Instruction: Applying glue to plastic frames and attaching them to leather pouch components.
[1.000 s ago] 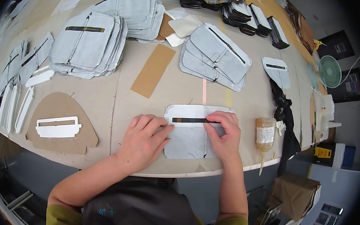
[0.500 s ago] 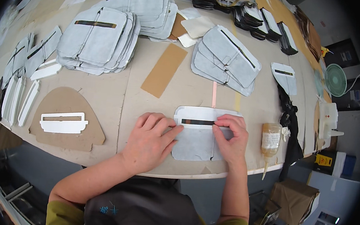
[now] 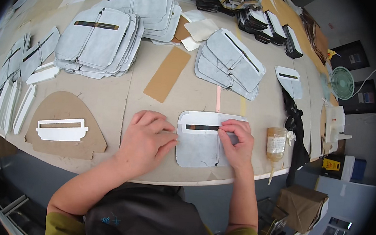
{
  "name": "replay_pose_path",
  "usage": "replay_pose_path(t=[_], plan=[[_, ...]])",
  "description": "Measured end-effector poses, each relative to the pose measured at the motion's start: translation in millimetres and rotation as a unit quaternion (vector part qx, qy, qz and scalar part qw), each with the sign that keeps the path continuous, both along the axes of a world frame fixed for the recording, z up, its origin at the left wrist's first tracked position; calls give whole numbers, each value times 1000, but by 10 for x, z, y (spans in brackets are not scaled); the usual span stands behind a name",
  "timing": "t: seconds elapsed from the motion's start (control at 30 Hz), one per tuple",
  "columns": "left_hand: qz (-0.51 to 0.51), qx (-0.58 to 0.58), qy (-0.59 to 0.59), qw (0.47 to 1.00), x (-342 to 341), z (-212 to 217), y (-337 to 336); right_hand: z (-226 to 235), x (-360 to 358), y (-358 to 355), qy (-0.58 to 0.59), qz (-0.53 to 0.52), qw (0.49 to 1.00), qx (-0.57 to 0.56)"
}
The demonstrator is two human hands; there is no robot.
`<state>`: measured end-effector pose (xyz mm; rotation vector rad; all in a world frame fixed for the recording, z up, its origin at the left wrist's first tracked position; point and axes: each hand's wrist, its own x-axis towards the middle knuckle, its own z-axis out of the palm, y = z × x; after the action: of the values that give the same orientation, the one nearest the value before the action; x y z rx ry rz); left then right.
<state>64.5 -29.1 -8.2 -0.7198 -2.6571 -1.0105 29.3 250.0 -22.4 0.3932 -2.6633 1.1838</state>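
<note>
Your right grip (image 3: 240,146) has thumb and fingertips close together at the dark strip (image 3: 200,127); whether they pinch, you can't tell. Beneath it lies the grey panel (image 3: 196,153); your left grip (image 3: 145,145), fingers apart and empty, is just beside. The white frame (image 3: 201,119) surrounds the strip, so this panel looks nearly done. Left of your left grip, a spare frame (image 3: 61,134) lies unused. Beyond your right grip, the fanned panels (image 3: 234,59) seem finished; beyond your left, the piled panels (image 3: 90,43) show no frame on top and probably remain.

Clearance about the work: bare tabletop (image 3: 114,105) offers a broad passage between the left hand (image 3: 147,145) and the brown cardboard template (image 3: 67,106). Ahead, the flat cardboard strip (image 3: 167,74) is low; the fanned grey panels (image 3: 230,63) obstruct farther reach. An amber nozzle bottle (image 3: 276,144) leaves only a narrow gap beside the right hand (image 3: 239,143).
</note>
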Motion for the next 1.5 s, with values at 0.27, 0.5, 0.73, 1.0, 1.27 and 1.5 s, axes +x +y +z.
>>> replay_pose_path(t=[0.27,0.5,0.73,1.0,1.27,1.5], plan=[[13,0,-1,1000,-226,-21,226,327,-75,-71,-29,50,989,139],[42,6,9,999,-138,-71,249,225,-202,-581,36,129,988,82],[40,-34,4,999,-103,-56,233,117,-205,-602,48,117,989,72],[38,-45,6,998,-91,-48,216,59,-182,-602,88,97,989,65],[39,-97,35,994,-49,-115,224,85,-140,-448,74,80,991,82],[22,-68,0,997,-51,-64,157,126,-102,44,46,-28,996,73]])
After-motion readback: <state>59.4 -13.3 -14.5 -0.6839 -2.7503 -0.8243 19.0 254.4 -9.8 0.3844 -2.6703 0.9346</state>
